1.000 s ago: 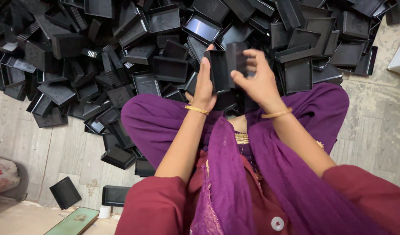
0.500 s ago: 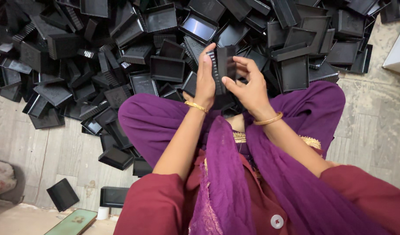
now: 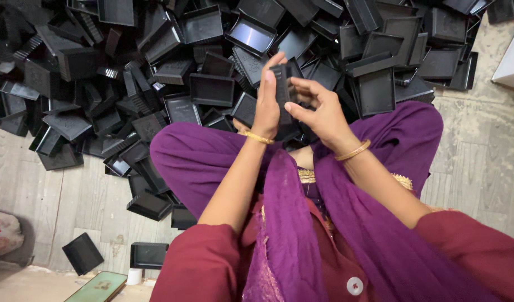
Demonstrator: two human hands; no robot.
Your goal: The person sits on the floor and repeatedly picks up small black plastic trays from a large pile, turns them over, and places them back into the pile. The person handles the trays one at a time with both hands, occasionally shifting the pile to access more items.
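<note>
Both hands (image 3: 295, 106) around black tray (image 3: 281, 84)

A green flat screen device (image 3: 95, 288), perhaps a phone, bottom left.

A small black plastic tray (image 3: 283, 89) is held upright between two hands, above the lap. The left hand (image 3: 266, 103) lies flat against its left side, while the right hand (image 3: 318, 109) is curled around its right edge. Its ribbed rim is turned toward the camera.
</note>
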